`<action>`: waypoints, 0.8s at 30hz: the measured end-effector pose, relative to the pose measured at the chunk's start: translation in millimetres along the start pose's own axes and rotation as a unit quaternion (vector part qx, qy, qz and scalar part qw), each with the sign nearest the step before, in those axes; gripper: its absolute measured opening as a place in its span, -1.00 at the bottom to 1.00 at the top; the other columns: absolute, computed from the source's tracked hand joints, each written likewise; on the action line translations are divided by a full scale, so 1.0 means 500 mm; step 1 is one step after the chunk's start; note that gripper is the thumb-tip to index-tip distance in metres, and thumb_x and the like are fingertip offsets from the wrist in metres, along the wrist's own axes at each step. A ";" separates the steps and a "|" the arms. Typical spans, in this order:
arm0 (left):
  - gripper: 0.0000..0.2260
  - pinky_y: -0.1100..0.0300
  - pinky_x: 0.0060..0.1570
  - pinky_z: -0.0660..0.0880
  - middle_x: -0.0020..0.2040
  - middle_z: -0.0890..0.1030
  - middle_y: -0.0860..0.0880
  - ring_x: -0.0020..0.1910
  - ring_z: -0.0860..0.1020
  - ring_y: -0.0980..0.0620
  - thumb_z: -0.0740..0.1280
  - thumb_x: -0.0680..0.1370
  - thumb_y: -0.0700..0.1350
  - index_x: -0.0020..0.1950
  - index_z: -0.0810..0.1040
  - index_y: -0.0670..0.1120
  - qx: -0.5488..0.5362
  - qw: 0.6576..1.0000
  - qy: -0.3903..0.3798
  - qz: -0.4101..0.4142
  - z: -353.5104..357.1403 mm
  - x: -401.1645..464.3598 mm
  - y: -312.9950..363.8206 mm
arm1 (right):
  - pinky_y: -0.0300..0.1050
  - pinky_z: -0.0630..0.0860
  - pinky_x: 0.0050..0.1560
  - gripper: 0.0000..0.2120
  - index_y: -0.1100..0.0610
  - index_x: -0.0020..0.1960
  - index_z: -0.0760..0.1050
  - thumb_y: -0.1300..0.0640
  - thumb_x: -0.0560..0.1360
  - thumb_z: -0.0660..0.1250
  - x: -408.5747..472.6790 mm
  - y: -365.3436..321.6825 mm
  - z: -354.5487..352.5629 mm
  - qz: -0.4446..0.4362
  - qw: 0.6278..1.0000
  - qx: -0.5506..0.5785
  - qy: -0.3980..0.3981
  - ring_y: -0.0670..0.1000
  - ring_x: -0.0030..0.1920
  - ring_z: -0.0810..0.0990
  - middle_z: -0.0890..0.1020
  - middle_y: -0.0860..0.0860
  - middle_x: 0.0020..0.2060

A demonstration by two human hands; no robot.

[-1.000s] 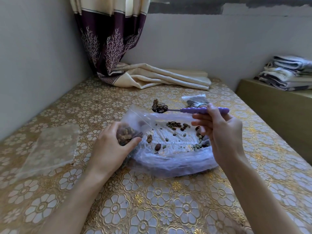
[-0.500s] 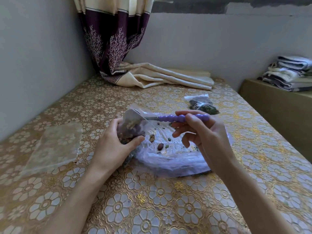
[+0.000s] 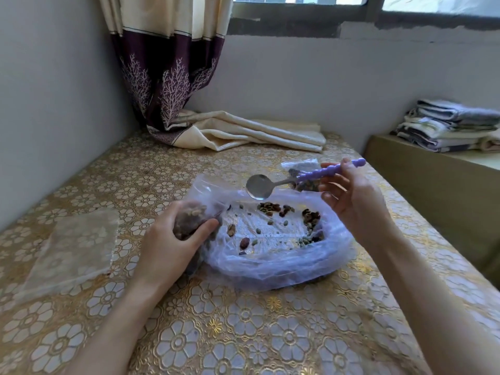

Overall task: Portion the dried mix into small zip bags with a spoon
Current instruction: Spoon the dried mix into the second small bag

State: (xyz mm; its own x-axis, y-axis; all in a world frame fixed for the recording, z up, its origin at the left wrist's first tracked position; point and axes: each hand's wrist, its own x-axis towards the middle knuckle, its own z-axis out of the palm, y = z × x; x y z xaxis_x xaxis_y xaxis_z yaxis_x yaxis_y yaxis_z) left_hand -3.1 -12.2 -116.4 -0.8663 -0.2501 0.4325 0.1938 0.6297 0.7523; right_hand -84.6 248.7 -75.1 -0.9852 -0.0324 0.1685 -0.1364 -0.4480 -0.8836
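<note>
Head view: I read this as mid-task, late in the supply. Left hand [image 3: 173, 239] is curled around a small zip bag [image 3: 193, 220], thumb on the near side, fingers behind; the bag looks well filled with brown mix and its clear top stands open toward the spoon side. Right hand [image 3: 351, 201] pinches the purple handle of the spoon [image 3: 297, 178] between thumb and fingers, other fingers loosely spread. Spoon bowl is empty, hanging above and between the two hands, just right of the bag mouth.

Dried mix [image 3: 286, 220] left to portion: only scattered pieces plus a small clump, lying in the big rumpled plastic bag [image 3: 270, 269] that sits between the hands, touching the left one. Most of what remains is below the right hand's fingers.

One filled small bag [image 3: 300, 169] lies beyond the right hand, partly hidden by the spoon handle, so at least one portion looks done. Stack of flat empty bags [image 3: 73, 247] sits well left of the left hand.

My estimate: a few more scoops for the remnants, then seal the held bag. I can't tell whether its zip is clean.
</note>
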 end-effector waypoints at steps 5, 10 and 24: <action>-0.64 0.50 -0.24 0.30 -0.09 0.53 0.17 -0.12 0.43 0.38 0.35 0.29 0.20 0.05 0.47 0.16 0.002 1.000 0.001 0.011 0.004 0.001 -0.002 | -0.26 0.55 -0.33 -0.70 0.21 -0.08 0.50 0.05 0.62 0.10 0.045 -0.020 -0.016 0.029 0.986 -0.158 -0.048 -0.04 -0.33 0.64 0.65 0.05 -0.35; -0.64 0.49 -0.27 0.30 -0.12 0.50 0.21 -0.15 0.43 0.37 0.35 0.32 0.19 0.07 0.48 0.14 0.004 1.000 0.004 0.011 0.004 0.002 -0.007 | -0.22 0.49 -0.32 -0.70 0.29 0.05 0.48 0.13 0.65 0.04 0.062 -0.051 -0.002 0.009 0.937 -0.339 -0.085 -0.02 -0.34 0.56 0.54 0.08 -0.32; -0.65 0.46 -0.27 0.34 -0.15 0.53 0.26 -0.17 0.48 0.36 0.34 0.31 0.20 0.03 0.48 0.09 -0.027 1.000 0.005 0.005 0.004 0.003 -0.008 | -0.36 0.45 -0.41 -0.68 0.17 -0.18 0.45 0.11 0.65 0.05 0.081 -0.071 0.033 0.034 0.831 -0.537 -0.138 -0.14 -0.43 0.51 0.56 0.04 -0.35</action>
State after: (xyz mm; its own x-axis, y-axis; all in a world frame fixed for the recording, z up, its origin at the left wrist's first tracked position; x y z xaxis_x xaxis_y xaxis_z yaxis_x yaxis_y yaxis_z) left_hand -6.0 -13.8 -119.7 -0.8598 -0.2515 0.4445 0.2267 0.5919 0.7735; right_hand -118.0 248.5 -29.9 -0.9530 -0.2960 0.0649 -0.2421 0.6151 -0.7504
